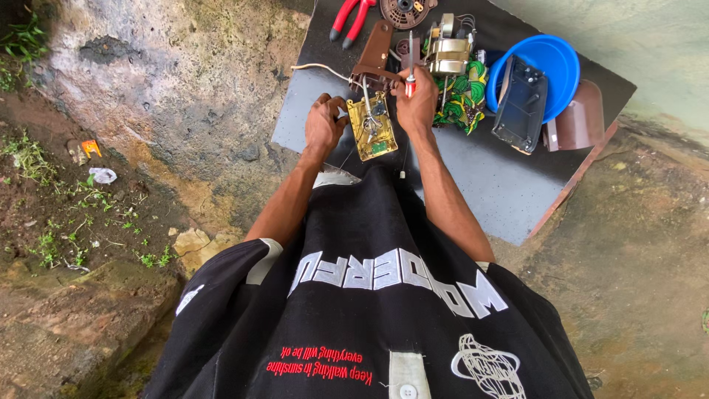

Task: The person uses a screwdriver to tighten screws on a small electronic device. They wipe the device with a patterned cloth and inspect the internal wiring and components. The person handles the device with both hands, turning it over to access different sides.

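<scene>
Your left hand (pixel 323 122): closed on the left edge of the small yellow-green rectangular circuit board (pixel 371 130), which lies at the near edge of the grey flat board (pixel 473 185).
Your right hand (pixel 417 103): gripped around a red-handled screwdriver (pixel 410 74), shaft upright, just above the circuit board.
Nearby: brown plastic bracket (pixel 375 53), red-handled pliers (pixel 351 16), metal motor core (pixel 449 53) on green patterned cloth (pixel 464 96), blue round plastic bowl (pixel 550 59), black plastic casing (pixel 521 103).

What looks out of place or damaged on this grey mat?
An appliance lies taken apart: its circuit board is bare under the left hand, the motor sits exposed on a patterned cloth, and a dark cover lies loose in the blue bowl.
</scene>
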